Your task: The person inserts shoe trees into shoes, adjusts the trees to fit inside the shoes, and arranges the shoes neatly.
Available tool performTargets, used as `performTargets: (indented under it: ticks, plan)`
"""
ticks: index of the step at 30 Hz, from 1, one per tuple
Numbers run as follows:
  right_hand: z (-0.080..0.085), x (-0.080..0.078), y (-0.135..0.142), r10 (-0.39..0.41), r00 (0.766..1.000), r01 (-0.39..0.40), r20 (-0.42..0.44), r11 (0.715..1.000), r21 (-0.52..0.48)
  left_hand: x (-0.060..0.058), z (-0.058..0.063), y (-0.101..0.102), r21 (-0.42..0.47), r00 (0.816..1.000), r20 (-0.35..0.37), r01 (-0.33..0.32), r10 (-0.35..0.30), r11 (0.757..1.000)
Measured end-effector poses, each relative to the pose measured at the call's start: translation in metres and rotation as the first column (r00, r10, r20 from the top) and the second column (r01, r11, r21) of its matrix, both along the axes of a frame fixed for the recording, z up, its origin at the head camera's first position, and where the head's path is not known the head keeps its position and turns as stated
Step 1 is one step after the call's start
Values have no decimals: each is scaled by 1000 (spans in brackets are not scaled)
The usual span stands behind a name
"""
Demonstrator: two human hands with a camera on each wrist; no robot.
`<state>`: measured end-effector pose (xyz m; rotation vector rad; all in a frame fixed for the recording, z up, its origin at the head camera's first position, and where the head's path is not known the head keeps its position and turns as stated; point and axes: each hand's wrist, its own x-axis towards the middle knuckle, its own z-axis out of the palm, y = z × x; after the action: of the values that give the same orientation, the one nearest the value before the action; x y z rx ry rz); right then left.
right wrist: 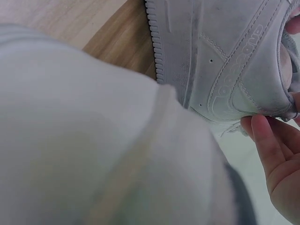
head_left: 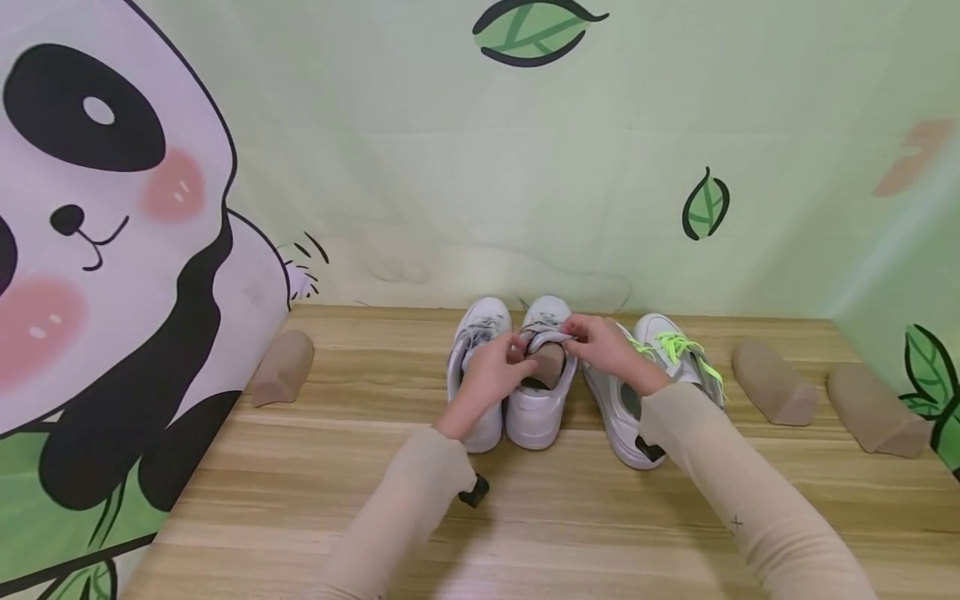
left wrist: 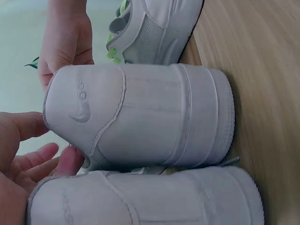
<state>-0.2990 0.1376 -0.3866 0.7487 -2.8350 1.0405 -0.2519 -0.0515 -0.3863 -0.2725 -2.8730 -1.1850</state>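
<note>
A white sneaker point(head_left: 536, 417) stands in the middle with a brown foot-shaped insert point(head_left: 546, 364) inside its opening. My right hand point(head_left: 603, 346) pinches the edge of its upper near the tongue, thumb and index together, also seen in the right wrist view. On the other side of the opening, my left hand point(head_left: 491, 375) touches the collar, its thumb apart from its loosely bent fingers. The heel point(left wrist: 150, 115) faces the left wrist camera, with the left fingertips point(left wrist: 70, 161) at the shoe's side. Against its left flank stands the matching white sneaker point(head_left: 487, 429), partly under my left hand.
Right of these stand sneakers with bright green laces point(head_left: 678, 343), partly hidden by my right forearm. Loose brown inserts lie on the wood floor point(head_left: 337, 500): one at left point(head_left: 283, 369), two at right, including this insert point(head_left: 776, 382). A green panda-printed backdrop point(head_left: 420, 167) rises behind.
</note>
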Motion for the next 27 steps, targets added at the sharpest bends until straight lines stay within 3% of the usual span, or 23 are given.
performTargets:
  ticks: [8, 15, 21, 27]
  plan:
    - [1, 0, 1, 0, 1000, 0, 28, 1000, -8, -2, 1, 5, -131, 994, 72, 92, -83, 987]
    - [-3, -3, 5, 43, 993, -39, 107, 998, -41, -6, 1, 10, -209, 992, 98, 97, -78, 973]
    - [-7, -4, 5, 83, 993, -80, 80, 996, -35, -9, 3, 10, -225, 987, 138, 112, -82, 968]
    - [-6, -2, 3, 69, 997, -69, 38, 998, -12, -11, 3, 11, -258, 982, 167, 134, -93, 957]
